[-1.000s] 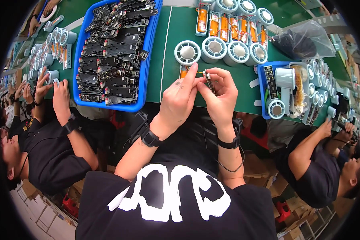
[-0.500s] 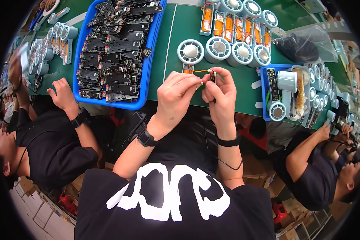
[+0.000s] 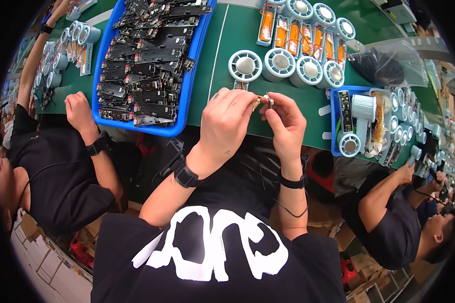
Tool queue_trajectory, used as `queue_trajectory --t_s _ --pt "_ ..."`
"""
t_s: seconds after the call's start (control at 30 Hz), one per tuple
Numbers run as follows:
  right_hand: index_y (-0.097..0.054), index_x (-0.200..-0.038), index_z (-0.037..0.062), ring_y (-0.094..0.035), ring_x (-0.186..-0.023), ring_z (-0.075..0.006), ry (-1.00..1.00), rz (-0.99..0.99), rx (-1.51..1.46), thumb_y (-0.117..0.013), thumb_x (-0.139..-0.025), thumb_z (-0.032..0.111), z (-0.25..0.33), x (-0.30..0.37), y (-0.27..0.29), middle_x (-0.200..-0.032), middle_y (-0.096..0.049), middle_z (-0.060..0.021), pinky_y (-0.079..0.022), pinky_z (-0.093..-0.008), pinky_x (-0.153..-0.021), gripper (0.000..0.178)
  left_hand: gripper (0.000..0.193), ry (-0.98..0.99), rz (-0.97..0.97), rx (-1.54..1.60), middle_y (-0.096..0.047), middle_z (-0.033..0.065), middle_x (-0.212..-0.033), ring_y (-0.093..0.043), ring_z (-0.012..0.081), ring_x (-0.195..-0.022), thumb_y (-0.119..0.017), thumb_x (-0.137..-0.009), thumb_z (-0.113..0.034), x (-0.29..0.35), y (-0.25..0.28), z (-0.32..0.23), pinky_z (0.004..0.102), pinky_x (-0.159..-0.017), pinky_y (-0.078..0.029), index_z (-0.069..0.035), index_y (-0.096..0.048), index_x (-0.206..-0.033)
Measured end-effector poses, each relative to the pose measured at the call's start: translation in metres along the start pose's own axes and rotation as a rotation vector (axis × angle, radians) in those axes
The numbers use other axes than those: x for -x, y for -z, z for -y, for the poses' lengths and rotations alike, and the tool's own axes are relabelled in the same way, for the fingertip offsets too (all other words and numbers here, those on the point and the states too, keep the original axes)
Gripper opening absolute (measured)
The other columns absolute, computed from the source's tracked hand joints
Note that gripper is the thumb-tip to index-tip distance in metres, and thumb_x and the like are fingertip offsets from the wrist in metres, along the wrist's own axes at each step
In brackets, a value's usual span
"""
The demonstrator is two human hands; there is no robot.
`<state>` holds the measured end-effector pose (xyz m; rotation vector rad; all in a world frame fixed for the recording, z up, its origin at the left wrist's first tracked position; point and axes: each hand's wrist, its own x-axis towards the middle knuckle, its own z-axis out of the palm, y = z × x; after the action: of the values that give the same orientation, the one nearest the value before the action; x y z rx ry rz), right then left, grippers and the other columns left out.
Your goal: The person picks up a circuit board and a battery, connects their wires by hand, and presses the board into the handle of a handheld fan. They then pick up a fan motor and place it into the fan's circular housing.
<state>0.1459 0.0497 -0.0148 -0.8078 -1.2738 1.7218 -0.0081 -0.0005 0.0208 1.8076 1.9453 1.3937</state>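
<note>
My left hand (image 3: 224,122) is closed in a pinch at the end of thin wires (image 3: 259,96), its fingertips nearly meeting those of my other hand. Between the thumb and fingers of my right hand (image 3: 287,121) is a small circuit board (image 3: 269,100), seen nearly edge-on. What exactly the left fingertips grip is hidden by the fingers. The wires lead toward a light blue handheld fan (image 3: 245,66) lying just beyond my hands, its handle partly covered by my left hand.
Left stands a blue tray (image 3: 132,127) heaped with black circuit boards (image 3: 154,76). Several fans with orange batteries (image 3: 293,38) lie at the back. On the right are a smaller blue bin (image 3: 334,121) and a clear plastic bag (image 3: 389,63). Co-workers sit on both sides.
The board in my right hand has turned more edge-on, and my left fingertips have come closer to it. The left co-worker's near hand has curled its fingers.
</note>
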Motion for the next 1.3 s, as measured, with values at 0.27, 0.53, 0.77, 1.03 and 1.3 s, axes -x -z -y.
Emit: queue_trajectory --t_s 0.27,0.53,0.77,1.03,1.3 --pt "-0.060 -0.130 -0.0038 -0.066 -0.104 -0.0174 0.040 -0.032 0.083 -0.062 -0.093 -0.009 0.002 -0.007 -0.002 -0.117 -0.068 -0.0119 -0.055 -0.0296 -0.089 0.037 0.008 0.072 0.106 0.089 -0.069 0.0132 -0.088 -0.065 0.0307 -0.080 -0.068 -0.088 0.001 -0.012 0.001 0.004 0.0392 -0.071 -0.052 -0.001 -0.067 -0.096" --pt "-0.064 -0.124 -0.0054 -0.065 -0.112 -0.0215 0.253 0.011 0.256 -0.065 -0.086 -0.018 -0.003 -0.011 0.005 -0.121 -0.066 -0.0151 -0.054 -0.0332 -0.098 0.039 0.010 0.191 0.200 0.246 -0.069 0.0128 -0.088 -0.067 0.0240 -0.072 -0.063 -0.091 0.006 -0.010 0.010 0.007 0.0312 -0.063 -0.051 0.002 -0.068 -0.100" --pt "-0.070 -0.118 -0.0044 -0.068 -0.108 -0.0230 0.362 0.028 0.319 -0.071 -0.080 -0.018 -0.010 -0.016 0.006 -0.122 -0.068 -0.0180 -0.056 -0.0323 -0.093 0.041 0.009 0.151 0.185 0.281 -0.067 0.0135 -0.084 -0.064 0.0275 -0.073 -0.064 -0.090 0.005 -0.012 0.009 0.011 0.0348 -0.064 -0.050 0.002 -0.067 -0.098" --pt "-0.073 -0.112 -0.0039 -0.070 -0.101 -0.0235 0.448 0.044 0.424 -0.075 -0.075 -0.017 -0.007 -0.018 0.008 -0.116 -0.071 -0.0195 -0.058 -0.0309 -0.086 0.039 0.004 0.206 0.195 0.309 -0.065 0.0131 -0.081 -0.062 0.0277 -0.073 -0.067 -0.089 0.002 -0.014 0.013 0.012 0.0359 -0.064 -0.050 0.002 -0.067 -0.094" --pt "-0.073 -0.111 -0.0029 -0.071 -0.097 -0.0251 0.536 0.048 0.497 -0.078 -0.071 -0.015 -0.008 -0.022 0.008 -0.113 -0.073 -0.0190 -0.057 -0.0318 -0.084 0.042 0.004 0.208 0.218 0.311 -0.065 0.0131 -0.079 -0.063 0.0272 -0.073 -0.067 -0.090 0.001 -0.016 0.013 0.014 0.0352 -0.063 -0.050 0.001 -0.068 -0.093"
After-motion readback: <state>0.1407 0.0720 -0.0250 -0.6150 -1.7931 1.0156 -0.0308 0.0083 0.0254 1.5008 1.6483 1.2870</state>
